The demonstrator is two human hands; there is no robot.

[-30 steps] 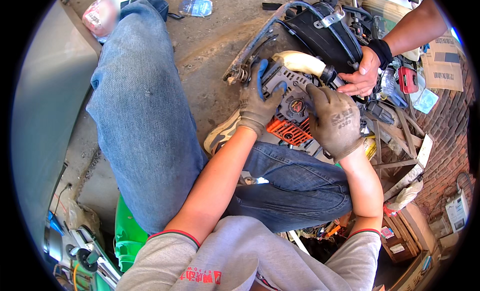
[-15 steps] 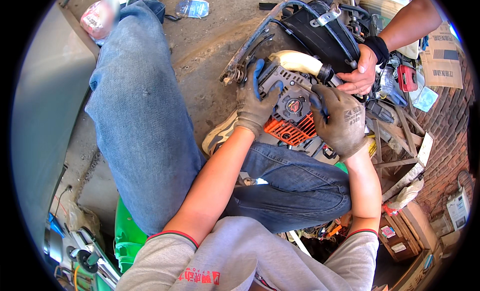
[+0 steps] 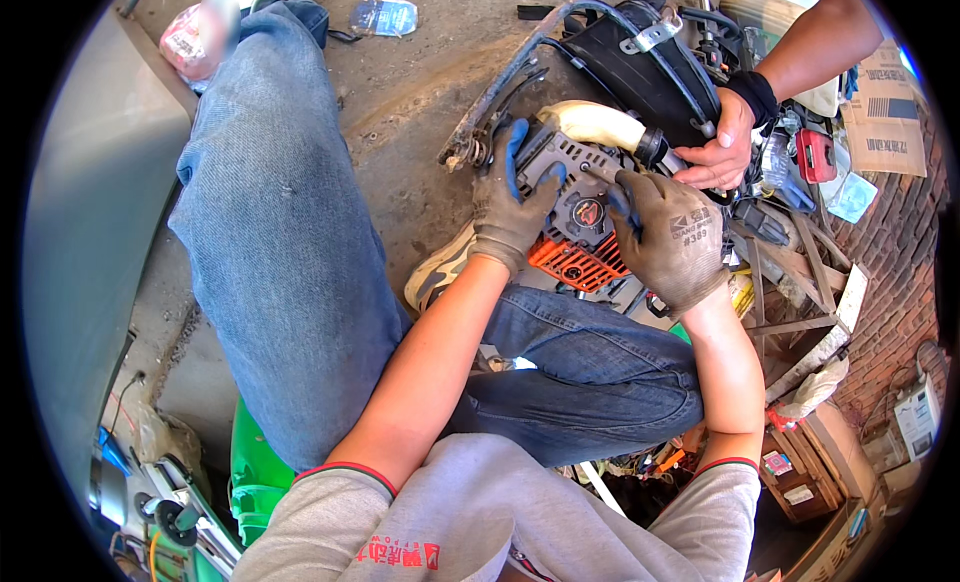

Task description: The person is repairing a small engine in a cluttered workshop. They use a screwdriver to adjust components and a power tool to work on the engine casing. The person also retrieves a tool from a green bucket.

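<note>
A small engine [image 3: 589, 214] with a grey-black housing and an orange slatted cover [image 3: 574, 267] sits before me, close to my bent leg. My left hand [image 3: 503, 214], in a brown work glove with blue inner side, grips its left side, thumb and fingers apart around the housing. On its right side is my gloved right hand [image 3: 672, 237], fingers curled in toward the housing. What those fingers pinch, if anything, is hidden. Beyond the engine, a co-worker's bare hand [image 3: 722, 147] rests by the end of a cream-coloured curved pipe [image 3: 595, 124].
A black cylindrical part with a curved metal tube frame [image 3: 560, 20] stands beyond the engine. At right are a red case [image 3: 815, 156], a wooden frame [image 3: 845, 307] and cardboard [image 3: 883, 112]. A clear plastic package [image 3: 385, 17] lies on the floor; a green bin [image 3: 250, 462] is at lower left.
My right hand has shifted slightly left and its wrist has turned a little, the fingers closer to the housing. My left hand and the co-worker's hand look almost unmoved.
</note>
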